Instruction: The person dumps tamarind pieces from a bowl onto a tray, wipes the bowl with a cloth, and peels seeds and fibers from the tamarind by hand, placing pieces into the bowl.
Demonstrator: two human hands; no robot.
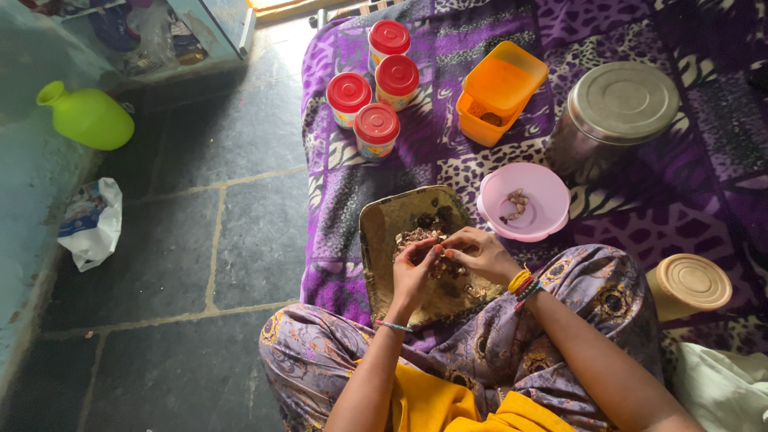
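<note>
While both hands pinch nuts [438, 254], left hand [414, 268], right hand [478, 252] (over tray [382, 224]).

We see a purple blanket [640, 32] patterned with black-and-white zebra and leopard patches. At twelve o'clock stand four jars with red lids [374, 80] and pale printed bodies; at one o'clock sits an orange box [500, 92], at two o'clock a grey steel canister [616, 112]. A pink bowl [528, 200] holds brownish pieces, and the dull brass-coloured tray [384, 224] carries brown bits. At nine o'clock lies a lime-green jug [88, 116] on the dark grey stone floor [200, 240]. Our lap shows lilac floral trousers [320, 352] and yellow cloth [432, 404].
</note>
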